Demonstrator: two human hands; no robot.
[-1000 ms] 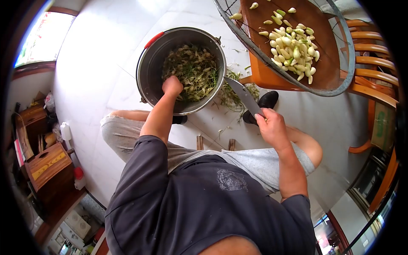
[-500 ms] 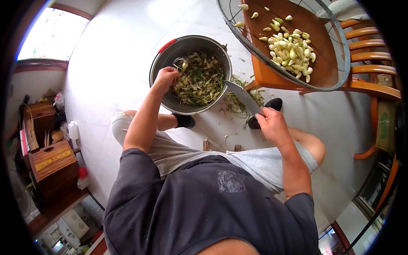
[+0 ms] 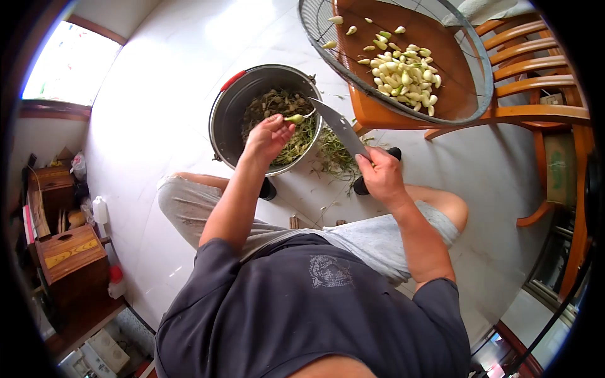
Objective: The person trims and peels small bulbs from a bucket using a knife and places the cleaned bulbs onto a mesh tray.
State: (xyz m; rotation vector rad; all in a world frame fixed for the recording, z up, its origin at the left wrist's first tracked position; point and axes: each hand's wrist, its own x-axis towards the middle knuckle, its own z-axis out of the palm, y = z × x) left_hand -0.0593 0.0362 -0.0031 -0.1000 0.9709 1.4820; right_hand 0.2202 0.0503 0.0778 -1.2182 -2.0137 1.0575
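Note:
My left hand (image 3: 270, 137) is over the metal bucket (image 3: 217, 129), its fingers pinching a small onion-like bulb (image 3: 294, 118). The bulb is pale with a greenish tinge, and a thin whitish strand shows at its right end. A broad kitchen knife (image 3: 341, 130) is in my right hand (image 3: 382, 173), fingers wrapped round its handle. Its blade slants up and left, with the tip near the bucket's right rim, a little right of the bulb. Inside the bucket lies a heap of unpeeled bulbs with green and brown stalks (image 3: 296, 145), partly hidden by my left hand.
A round mesh sieve (image 3: 484, 82) with many pale bulbs (image 3: 406, 75) rests on an orange wooden chair (image 3: 372, 107), upper right. Green trimmings (image 3: 335, 154) litter the tiled floor between bucket and right foot. Wooden cabinets (image 3: 72, 252) stand far left.
My left hand has come up and right from inside the bucket, bringing a bulb near the knife. The right hand still grips the knife. The whole view has shifted slightly.

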